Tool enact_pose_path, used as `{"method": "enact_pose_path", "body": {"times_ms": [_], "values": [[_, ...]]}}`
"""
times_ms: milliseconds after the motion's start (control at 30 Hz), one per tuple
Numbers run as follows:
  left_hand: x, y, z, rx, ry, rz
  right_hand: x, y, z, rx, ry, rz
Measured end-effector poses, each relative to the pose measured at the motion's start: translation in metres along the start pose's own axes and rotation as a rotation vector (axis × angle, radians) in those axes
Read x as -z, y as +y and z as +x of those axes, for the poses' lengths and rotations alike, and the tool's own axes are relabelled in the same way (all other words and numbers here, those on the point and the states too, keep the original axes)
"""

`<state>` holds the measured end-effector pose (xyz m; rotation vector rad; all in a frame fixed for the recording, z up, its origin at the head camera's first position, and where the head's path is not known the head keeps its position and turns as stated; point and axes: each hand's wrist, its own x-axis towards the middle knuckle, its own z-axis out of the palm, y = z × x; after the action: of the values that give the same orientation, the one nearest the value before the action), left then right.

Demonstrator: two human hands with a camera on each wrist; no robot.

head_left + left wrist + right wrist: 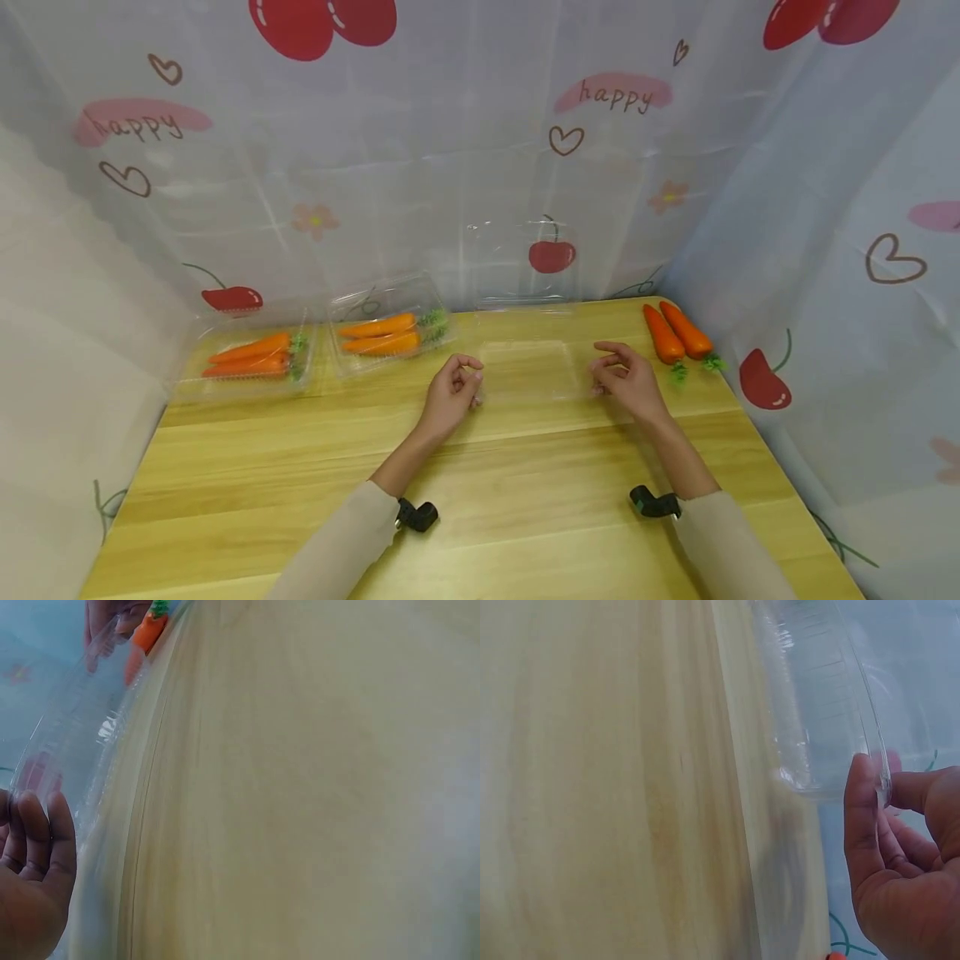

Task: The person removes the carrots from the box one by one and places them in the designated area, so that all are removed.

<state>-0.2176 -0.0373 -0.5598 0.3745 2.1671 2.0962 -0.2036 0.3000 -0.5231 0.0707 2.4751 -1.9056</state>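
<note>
An open clear plastic box (527,371) stands near the table's back edge, its hinged lid (517,265) raised against the curtain. My left hand (453,392) holds the box's left rim, fingers curled. In the left wrist view, the left hand (34,862) has its fingertips at the clear rim, the thumb mostly out of frame. My right hand (626,379) grips the opposite side. Seen from the right wrist, thumb and forefinger of the right hand (900,840) pinch the plastic edge. No carrot shows inside this box.
Two loose carrots (675,332) with green tops lie at the back right, beyond my right hand. To the left stand two clear boxes holding carrots, one box (352,364) nearer and another box (187,385) at the far left. A printed curtain (450,167) hangs behind the table.
</note>
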Motion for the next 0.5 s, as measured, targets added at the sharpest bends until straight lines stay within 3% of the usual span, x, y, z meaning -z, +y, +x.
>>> {"method": "enact_pose_path", "body": {"times_ms": [233, 500], "values": [[-0.008, -0.001, 0.021, -0.012, 0.049, -0.003, 0.002, -0.001, 0.018, -0.009, 0.040, -0.093], [-0.017, 0.000, 0.040, 0.000, 0.062, 0.030, 0.001, -0.005, 0.031, -0.024, 0.096, -0.150]]}}
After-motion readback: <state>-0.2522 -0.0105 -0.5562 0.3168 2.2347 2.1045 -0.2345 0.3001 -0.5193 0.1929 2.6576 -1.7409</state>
